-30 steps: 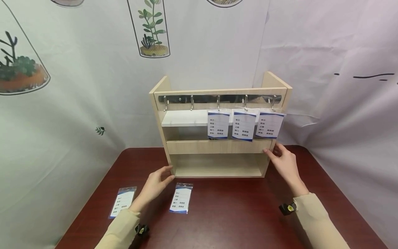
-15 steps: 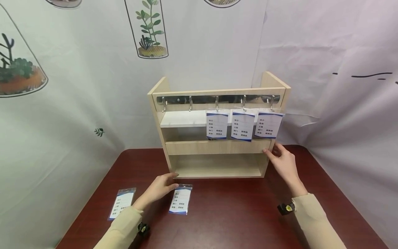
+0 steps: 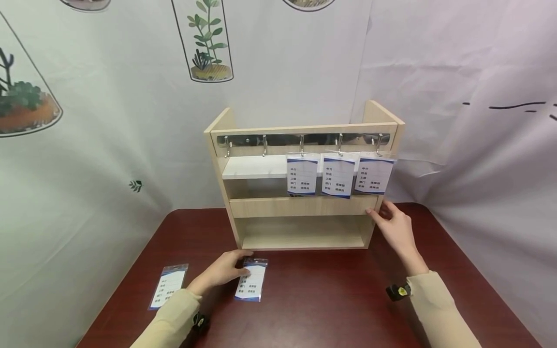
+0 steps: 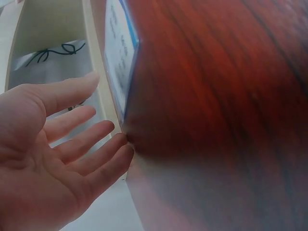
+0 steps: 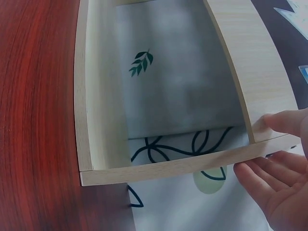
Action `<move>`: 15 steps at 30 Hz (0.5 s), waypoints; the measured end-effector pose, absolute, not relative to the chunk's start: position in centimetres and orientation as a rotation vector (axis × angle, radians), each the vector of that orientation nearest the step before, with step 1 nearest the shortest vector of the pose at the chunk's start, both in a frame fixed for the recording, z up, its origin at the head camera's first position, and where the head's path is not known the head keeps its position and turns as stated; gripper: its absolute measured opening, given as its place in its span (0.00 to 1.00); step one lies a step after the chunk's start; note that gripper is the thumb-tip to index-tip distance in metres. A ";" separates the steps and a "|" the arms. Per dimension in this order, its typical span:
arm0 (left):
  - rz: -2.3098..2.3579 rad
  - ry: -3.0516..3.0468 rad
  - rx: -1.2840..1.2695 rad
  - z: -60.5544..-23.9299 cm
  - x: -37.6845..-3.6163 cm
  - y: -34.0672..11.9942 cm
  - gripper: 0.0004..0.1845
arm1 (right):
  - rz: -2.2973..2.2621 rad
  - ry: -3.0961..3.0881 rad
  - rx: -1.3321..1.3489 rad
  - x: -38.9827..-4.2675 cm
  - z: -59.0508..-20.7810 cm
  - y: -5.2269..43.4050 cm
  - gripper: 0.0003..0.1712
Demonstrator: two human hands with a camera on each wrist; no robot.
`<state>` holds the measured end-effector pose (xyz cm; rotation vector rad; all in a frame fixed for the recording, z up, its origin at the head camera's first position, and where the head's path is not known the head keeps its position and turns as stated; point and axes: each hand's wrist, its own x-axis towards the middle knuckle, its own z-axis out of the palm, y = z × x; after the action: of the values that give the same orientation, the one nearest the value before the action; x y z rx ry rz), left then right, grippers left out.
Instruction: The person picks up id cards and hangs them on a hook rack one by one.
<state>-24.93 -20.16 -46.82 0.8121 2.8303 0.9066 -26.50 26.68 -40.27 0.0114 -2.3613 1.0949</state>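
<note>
In the head view my left hand [image 3: 223,269] is over the upper left of a name badge [image 3: 251,285] in a clear sleeve on the table. Its fingers are apart and relaxed in the left wrist view, near the badge [image 4: 120,53]; contact is unclear. My right hand [image 3: 395,232] grips the right side of a light wooden shelf rack [image 3: 300,207], thumb on the front and fingers round the outer side. In the right wrist view, the thumb of the right hand [image 5: 284,183] presses the front board. Three badges [image 3: 337,176] hang from the rack's right-hand hooks.
Another badge [image 3: 168,286] lies on the dark red table [image 3: 322,299] to the left. A metal hook rail [image 3: 283,139] runs across the rack's top, its two left hooks bare. Behind stands a white printed cloth [image 3: 296,63].
My left hand has moved from the rack's lower left corner down and right to the nearer badge. The right hand keeps its hold on the rack. The view has shifted slightly.
</note>
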 end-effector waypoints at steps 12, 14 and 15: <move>0.756 2.858 0.812 -46.8 -24.6 -19.8 0.26 | 1.093 -2.352 0.018 -26.6 -40.4 26.6 0.30; 0.748 2.861 0.812 -46.7 -24.6 -19.8 0.26 | 1.092 -2.353 0.020 -26.6 -40.4 26.6 0.30; 0.743 2.863 0.816 -46.7 -24.6 -19.8 0.26 | 1.092 -2.353 0.020 -26.6 -40.4 26.6 0.30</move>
<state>-24.59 -19.78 -46.75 0.8162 2.8628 0.7427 -26.64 26.62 -40.41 0.0197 -2.3532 1.0919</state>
